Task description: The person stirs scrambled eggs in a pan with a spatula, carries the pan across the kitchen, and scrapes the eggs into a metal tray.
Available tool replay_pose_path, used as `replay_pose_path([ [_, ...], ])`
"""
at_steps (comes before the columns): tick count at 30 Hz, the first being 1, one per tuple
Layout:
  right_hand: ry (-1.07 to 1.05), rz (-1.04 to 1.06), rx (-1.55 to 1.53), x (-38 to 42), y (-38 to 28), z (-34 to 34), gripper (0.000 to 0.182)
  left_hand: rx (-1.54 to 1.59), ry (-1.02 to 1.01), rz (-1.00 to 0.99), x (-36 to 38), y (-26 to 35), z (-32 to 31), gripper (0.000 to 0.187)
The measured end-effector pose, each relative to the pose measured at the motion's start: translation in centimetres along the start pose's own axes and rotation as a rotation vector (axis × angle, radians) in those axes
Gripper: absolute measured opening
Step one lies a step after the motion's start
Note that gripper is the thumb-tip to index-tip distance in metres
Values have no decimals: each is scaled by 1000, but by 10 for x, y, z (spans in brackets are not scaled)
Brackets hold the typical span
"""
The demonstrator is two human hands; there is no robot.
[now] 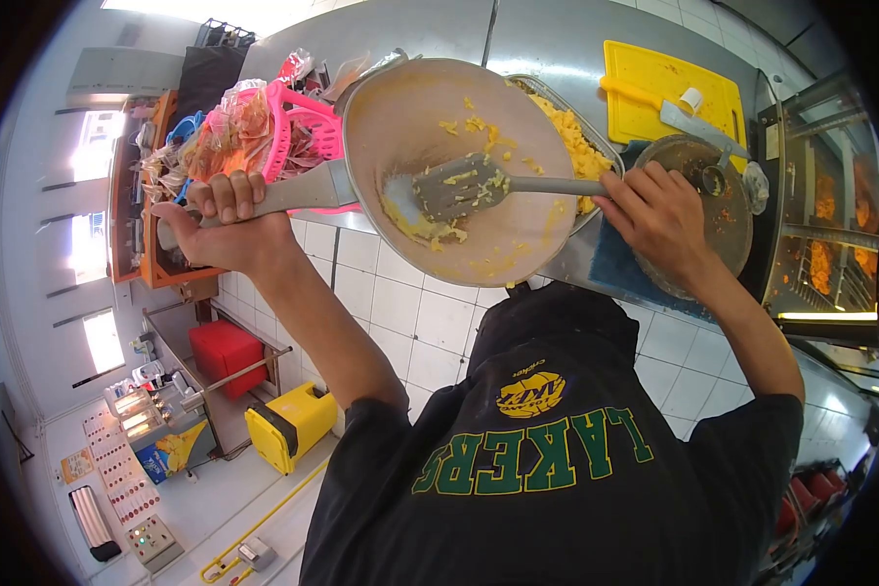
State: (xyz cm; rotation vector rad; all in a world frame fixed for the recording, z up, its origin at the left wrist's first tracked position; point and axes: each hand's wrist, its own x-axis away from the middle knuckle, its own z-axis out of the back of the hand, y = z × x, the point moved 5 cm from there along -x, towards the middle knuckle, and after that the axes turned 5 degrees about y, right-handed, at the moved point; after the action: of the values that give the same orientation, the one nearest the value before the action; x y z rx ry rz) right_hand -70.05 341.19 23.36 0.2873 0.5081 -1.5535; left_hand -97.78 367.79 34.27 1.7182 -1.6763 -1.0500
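My left hand (227, 217) is closed around the long grey handle of a large pan (381, 117). The pan is tilted so its pale inside faces me, with bits of yellow scrambled egg stuck to it. In my right hand (660, 217) is the handle of a grey slotted spatula (469, 188), whose egg-smeared head rests against the pan's inner surface. Behind the pan's right side, a metal tray (610, 154) holding yellow scrambled egg (574, 137) is partly hidden.
A pink basket (281, 122) full of plastic wrappings stands left of the pan. Right on the steel counter (557, 44) are a yellow cutting board (645, 68), a knife (689, 124) and a round dark lid (689, 269). A glass cabinet (830, 195) with food is beyond.
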Motion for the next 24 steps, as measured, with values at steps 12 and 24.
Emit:
replay_pose_path([
  [12,-203,-160,-202,-9,0,-1,22,-4,0,16,7,-1,-7,56],
  [24,-692,-243,-913,-55,-3,16,35,-5,-146,-95,24,11,-16,56],
])
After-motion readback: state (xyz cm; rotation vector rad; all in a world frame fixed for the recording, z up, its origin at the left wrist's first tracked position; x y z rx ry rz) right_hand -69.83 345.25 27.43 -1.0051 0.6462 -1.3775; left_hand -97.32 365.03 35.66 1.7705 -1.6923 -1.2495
